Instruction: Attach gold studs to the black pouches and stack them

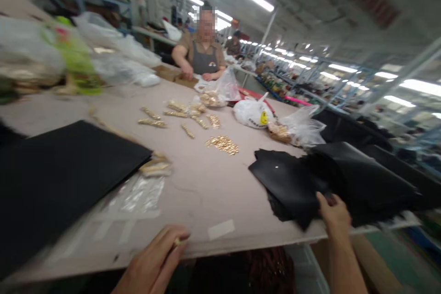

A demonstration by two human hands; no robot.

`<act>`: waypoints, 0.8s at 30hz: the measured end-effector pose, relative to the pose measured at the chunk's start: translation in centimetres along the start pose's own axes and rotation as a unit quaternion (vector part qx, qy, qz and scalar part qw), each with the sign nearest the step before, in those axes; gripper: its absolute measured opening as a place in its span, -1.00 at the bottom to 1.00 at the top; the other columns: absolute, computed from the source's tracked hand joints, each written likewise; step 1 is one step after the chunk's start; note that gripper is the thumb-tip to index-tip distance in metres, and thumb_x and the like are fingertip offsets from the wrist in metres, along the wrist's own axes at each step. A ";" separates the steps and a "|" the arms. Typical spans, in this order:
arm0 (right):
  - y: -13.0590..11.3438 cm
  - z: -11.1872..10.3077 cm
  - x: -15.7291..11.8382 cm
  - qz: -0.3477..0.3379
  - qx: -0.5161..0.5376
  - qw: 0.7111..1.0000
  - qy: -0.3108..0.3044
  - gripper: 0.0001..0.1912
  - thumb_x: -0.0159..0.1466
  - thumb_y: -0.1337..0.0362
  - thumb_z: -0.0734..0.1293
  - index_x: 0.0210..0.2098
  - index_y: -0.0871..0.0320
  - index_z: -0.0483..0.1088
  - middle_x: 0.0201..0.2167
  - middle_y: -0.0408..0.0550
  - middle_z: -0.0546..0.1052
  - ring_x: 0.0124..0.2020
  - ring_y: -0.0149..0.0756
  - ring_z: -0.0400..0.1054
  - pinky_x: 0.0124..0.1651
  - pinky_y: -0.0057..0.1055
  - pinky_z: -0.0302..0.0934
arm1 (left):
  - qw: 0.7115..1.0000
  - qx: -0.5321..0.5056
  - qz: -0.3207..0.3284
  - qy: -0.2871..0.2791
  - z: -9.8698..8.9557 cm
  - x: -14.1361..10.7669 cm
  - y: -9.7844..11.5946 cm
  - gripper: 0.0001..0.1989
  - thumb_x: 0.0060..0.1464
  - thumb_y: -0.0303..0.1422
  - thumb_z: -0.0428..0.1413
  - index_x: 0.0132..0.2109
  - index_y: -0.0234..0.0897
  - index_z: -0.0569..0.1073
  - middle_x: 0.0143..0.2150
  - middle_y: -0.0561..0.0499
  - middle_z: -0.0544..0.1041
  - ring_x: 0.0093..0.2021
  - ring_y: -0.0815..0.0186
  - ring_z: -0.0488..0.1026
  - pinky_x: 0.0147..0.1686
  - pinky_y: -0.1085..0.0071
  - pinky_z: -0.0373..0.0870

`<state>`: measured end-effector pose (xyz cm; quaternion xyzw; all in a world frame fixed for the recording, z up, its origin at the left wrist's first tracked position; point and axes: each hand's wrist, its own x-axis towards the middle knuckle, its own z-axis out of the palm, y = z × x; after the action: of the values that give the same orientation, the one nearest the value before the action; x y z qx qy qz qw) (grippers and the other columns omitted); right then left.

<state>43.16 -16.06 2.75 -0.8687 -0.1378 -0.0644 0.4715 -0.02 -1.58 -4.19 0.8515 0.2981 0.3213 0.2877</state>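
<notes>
My left hand [160, 255] is at the front edge of the table, thumb and fingers pinched around a small gold-coloured metal piece [177, 241]. Off to the right, my right hand [334, 215] grips the near edge of a black leather-like piece [289, 181] on top of a loose pile. A small shiny gold spot shows on that piece. Beyond both hands lies a heap of small gold metal pieces [223, 144] in the middle of the table. Blur hides the finer detail of the fingertips.
A large black sheet stack [76, 165] covers the left side, and more black sheets [361, 174] lie at the right. Gold-filled packets [151, 123], a white plastic bag [251, 111] and a green jug [77, 62] stand farther back. A co-worker [205, 50] is across the table.
</notes>
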 end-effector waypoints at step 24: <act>-14.9 12.2 -25.9 -0.280 0.133 0.755 -0.578 -0.90 0.23 0.30 0.33 -0.28 0.08 0.51 -0.35 -0.19 0.59 -0.28 -0.36 0.48 -0.15 -0.53 0.30 | 0.974 0.207 0.043 0.082 -4.0 0.6 -0.1 -0.70 0.27 -0.57 -0.17 0.06 -0.51 0.34 -0.05 -0.28 0.54 0.00 0.17 0.52 -0.01 0.32 0.51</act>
<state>13.74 -2.75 1.78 -0.5917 -0.6281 0.3396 0.3742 -2.59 0.11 -1.50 0.8753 0.3436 0.3337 0.0660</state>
